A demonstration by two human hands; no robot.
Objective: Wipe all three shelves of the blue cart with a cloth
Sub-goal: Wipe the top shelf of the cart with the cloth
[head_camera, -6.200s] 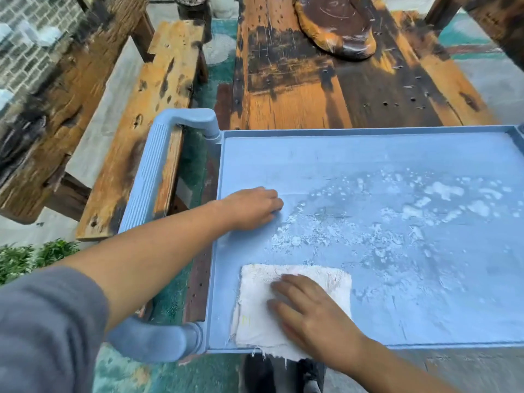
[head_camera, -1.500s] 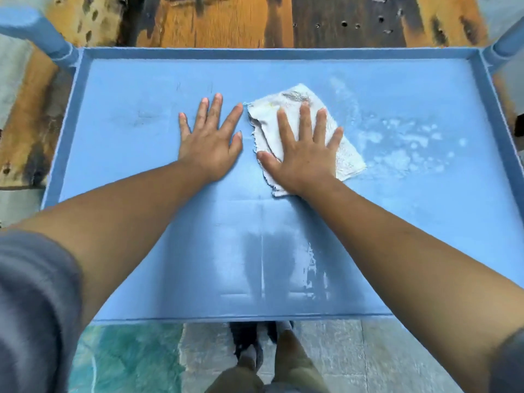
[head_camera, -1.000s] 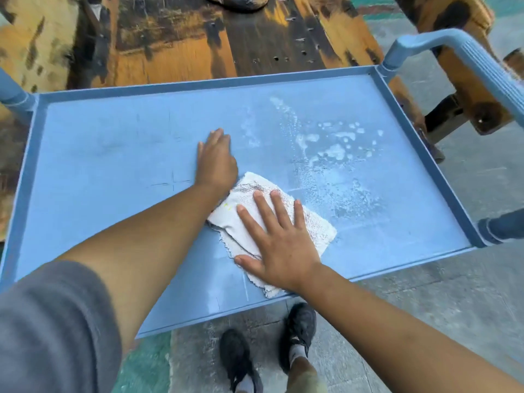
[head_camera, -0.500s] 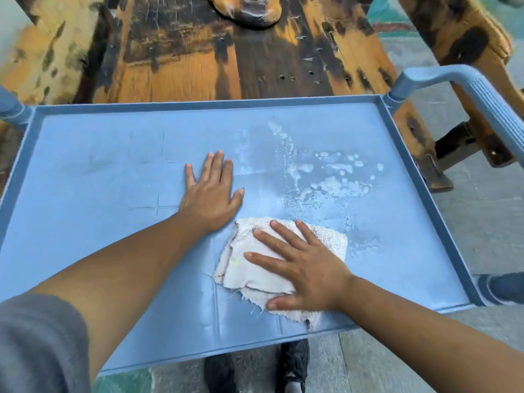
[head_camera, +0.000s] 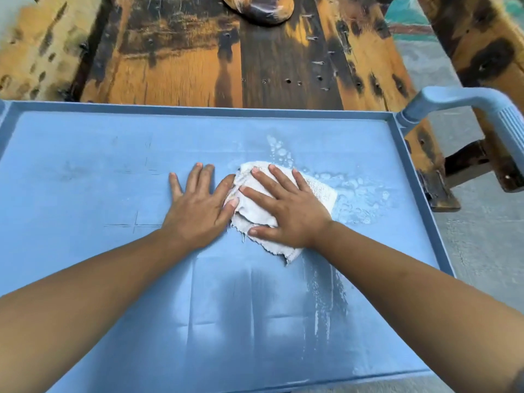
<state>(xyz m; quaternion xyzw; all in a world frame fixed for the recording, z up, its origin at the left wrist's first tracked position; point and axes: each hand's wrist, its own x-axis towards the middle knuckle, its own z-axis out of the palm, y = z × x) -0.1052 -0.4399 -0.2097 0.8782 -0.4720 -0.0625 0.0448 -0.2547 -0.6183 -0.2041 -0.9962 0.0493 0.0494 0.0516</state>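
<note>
Right hand [head_camera: 286, 207] flat, fingers spread, pressing crumpled white terry cloth [head_camera: 323, 191] mid top shelf of blue plastic cart [head_camera: 85, 165], left hand [head_camera: 198, 208] flat beside it holding nothing, white soapy residue [head_camera: 360, 194] just right of cloth, nearer right hand.

Top shelf [head_camera: 85, 171] of the cart: smooth matt blue plastic, wet-streaked and foamy beside the cloth [head_camera: 255, 214], a rough white terry with frayed edges. Beyond the shelf, table [head_camera: 181, 66]: weathered, dark-stained wood. Handle [head_camera: 465, 104]: ribbed plastic.
</note>
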